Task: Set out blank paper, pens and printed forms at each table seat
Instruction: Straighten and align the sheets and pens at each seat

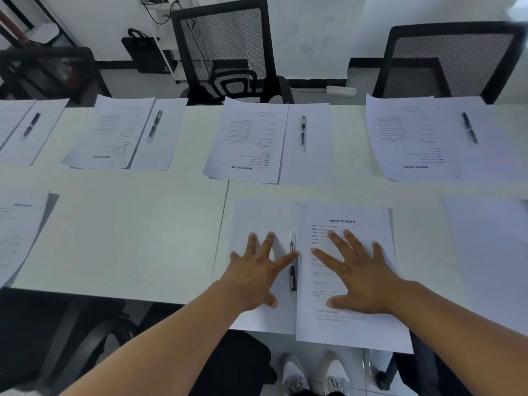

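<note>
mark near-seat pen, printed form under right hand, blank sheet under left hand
pen (pixel 293 277): head view, dark lower barrel.
printed form (pixel 343 221): head view, title line near its top.
blank sheet (pixel 257 215): head view, bare upper area.

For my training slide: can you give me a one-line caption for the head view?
Left hand on blank paper, right hand on printed form, pen between.

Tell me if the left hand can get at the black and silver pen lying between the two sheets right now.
Probably yes. The left hand lies flat on the blank white sheet, its index finger already reaching the black and silver pen. Nothing covers the pen; the right hand rests apart on the printed form.
</note>
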`<act>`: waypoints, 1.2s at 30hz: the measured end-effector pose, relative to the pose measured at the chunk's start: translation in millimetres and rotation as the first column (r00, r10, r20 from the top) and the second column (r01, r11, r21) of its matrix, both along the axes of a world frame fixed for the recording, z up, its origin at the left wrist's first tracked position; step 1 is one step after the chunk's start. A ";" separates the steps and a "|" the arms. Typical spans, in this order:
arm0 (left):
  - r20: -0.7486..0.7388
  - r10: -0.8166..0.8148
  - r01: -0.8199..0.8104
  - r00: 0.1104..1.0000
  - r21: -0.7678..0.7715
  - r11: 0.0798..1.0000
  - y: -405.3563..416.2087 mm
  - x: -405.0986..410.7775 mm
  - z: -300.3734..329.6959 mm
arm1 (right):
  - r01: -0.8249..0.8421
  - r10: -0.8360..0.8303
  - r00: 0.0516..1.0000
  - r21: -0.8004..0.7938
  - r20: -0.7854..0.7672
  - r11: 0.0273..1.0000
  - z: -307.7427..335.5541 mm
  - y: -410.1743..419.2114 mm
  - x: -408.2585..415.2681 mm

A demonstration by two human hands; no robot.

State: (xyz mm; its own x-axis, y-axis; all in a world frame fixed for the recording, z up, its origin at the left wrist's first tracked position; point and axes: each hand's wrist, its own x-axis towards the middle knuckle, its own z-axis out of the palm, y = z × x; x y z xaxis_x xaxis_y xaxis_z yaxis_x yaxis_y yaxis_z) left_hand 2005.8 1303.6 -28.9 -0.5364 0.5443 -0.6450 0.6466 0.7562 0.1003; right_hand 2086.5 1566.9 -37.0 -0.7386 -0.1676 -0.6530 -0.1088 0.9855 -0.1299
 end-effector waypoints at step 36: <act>0.030 0.029 -0.030 0.999 0.026 0.999 -6.3 -3.9 2.3 | 0.040 -0.041 0.998 0.019 0.037 0.999 4.2 4.1 -5.6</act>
